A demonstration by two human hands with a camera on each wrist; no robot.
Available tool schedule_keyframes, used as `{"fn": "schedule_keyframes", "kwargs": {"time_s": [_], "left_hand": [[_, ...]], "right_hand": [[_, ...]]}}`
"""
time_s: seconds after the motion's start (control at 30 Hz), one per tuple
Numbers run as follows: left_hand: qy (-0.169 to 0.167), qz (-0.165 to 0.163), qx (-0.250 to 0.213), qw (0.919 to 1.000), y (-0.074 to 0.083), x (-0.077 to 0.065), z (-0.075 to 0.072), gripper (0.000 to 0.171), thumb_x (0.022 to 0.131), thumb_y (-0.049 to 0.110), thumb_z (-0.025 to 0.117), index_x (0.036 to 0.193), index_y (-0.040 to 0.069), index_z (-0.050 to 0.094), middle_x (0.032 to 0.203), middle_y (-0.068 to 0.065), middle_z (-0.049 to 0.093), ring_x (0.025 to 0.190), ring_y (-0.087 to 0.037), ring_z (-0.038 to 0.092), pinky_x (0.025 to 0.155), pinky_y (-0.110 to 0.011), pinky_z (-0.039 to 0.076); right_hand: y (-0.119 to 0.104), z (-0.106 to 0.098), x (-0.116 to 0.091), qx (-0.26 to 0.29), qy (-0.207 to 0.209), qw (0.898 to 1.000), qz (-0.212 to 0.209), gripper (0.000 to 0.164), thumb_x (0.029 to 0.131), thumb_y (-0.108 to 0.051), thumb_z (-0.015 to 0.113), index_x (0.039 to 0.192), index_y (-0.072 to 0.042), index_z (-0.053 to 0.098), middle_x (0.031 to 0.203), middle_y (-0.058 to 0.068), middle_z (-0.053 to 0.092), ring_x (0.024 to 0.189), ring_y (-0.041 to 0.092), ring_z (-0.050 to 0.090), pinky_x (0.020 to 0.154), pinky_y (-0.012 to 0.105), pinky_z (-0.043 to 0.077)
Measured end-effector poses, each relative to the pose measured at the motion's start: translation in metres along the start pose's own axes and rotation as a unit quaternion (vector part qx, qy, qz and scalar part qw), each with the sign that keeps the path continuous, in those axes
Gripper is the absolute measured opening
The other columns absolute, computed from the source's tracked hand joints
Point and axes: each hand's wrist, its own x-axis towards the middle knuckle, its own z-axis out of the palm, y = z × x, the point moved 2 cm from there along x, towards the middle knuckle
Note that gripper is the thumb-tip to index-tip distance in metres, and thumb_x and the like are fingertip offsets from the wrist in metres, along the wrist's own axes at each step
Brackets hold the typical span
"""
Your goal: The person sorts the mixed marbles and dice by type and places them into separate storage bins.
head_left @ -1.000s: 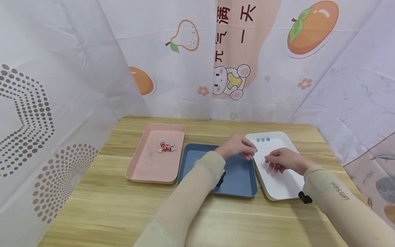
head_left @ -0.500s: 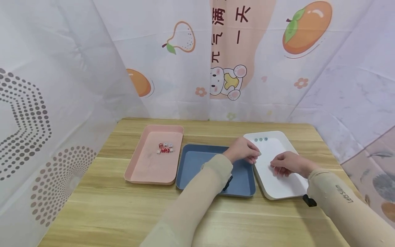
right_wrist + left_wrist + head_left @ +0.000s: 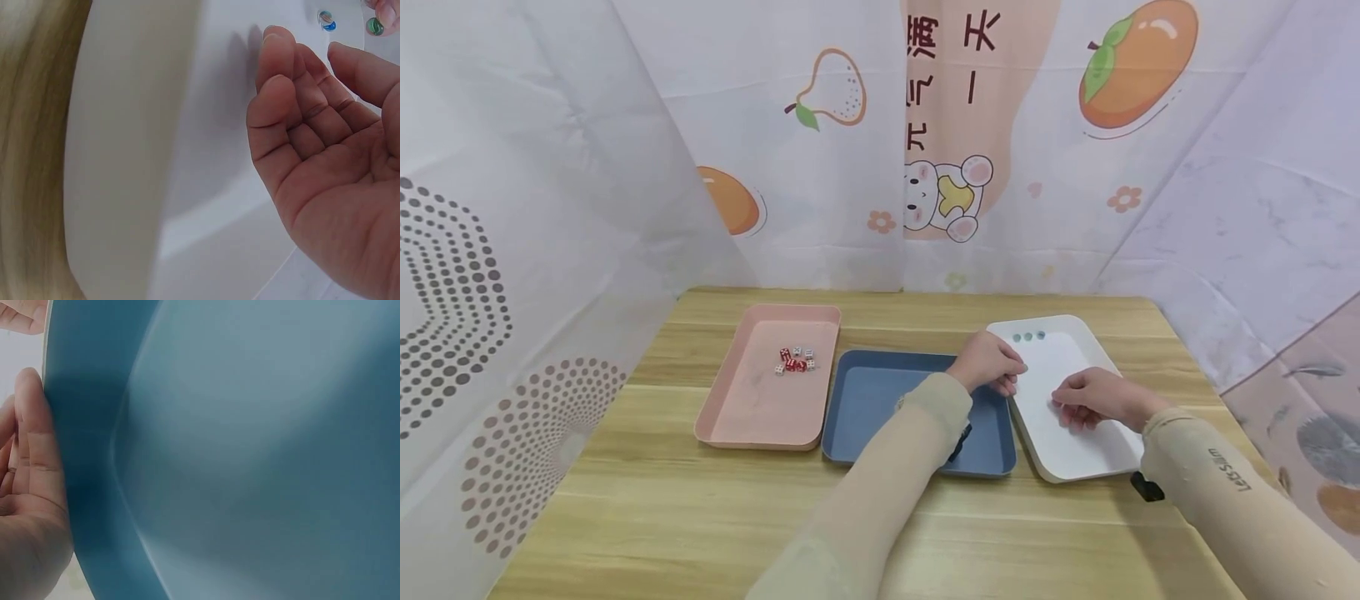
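Note:
My left hand [image 3: 988, 362] reaches over the right edge of the blue tray [image 3: 868, 354] to the left rim of the white tray [image 3: 1093, 462]. Its fingertips pinch a green glass marble [image 3: 375, 26], seen in the right wrist view. My right hand [image 3: 1096, 397] hovers over the white tray with loosely curled fingers; its palm [image 3: 350, 187] shows nothing held. Three marbles [image 3: 1028, 337] sit in a row at the white tray's far left corner. In the left wrist view, the left hand [image 3: 31, 469] lies beside the blue tray's wall, its fingertips partly hidden.
To the left, a pink tray [image 3: 752, 417] holds several red and white dice [image 3: 795, 364]. All three trays stand side by side on a wooden table [image 3: 647, 500]. Printed curtains [image 3: 820, 208] hang behind and at the sides.
The left hand has shifted slightly right toward the white tray with its marble. The right hand has moved a little right and nearer. The head view has turned slightly.

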Motion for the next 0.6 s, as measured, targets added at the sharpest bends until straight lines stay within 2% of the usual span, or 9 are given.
{"fn": "schedule_keyframes", "kwargs": {"time_s": [0.23, 0.4, 0.6], "left_hand": [[0.015, -0.028, 0.056, 0.9979, -0.005, 0.007, 0.001, 0.008, 0.09, 0.012, 0.08, 0.086, 0.005, 0.08, 0.052, -0.006, 0.059, 0.039, -0.014, 0.055, 0.04, -0.024, 0.049], [0.028, -0.019, 0.097, 0.9947, -0.008, 0.01, 0.001, 0.011, 0.089, 0.017, 0.082, 0.079, 0.012, 0.08, 0.048, -0.002, 0.056, 0.037, -0.012, 0.048, 0.038, -0.025, 0.043], [0.033, -0.02, 0.114, 0.9927, -0.01, 0.012, 0.003, 0.014, 0.088, 0.018, 0.082, 0.076, 0.013, 0.079, 0.046, -0.001, 0.055, 0.037, -0.011, 0.047, 0.038, -0.026, 0.043]], "right_hand": [[-0.001, 0.001, 0.0, 0.009, 0.001, 1.0, 0.007, 0.028, 0.106, -0.021, 0.056, 0.107, 0.004, 0.067, 0.081, 0.008, 0.071, 0.071, 0.018, 0.063, 0.062, 0.029, 0.054], [-0.002, 0.001, 0.0, 0.01, 0.0, 1.0, 0.014, 0.028, 0.106, -0.021, 0.056, 0.108, 0.004, 0.067, 0.082, 0.008, 0.071, 0.072, 0.018, 0.063, 0.064, 0.029, 0.054], [0.001, 0.001, 0.0, 0.01, 0.001, 1.0, 0.009, 0.028, 0.106, -0.021, 0.056, 0.108, 0.005, 0.066, 0.082, 0.008, 0.071, 0.071, 0.018, 0.063, 0.063, 0.029, 0.054]]}}
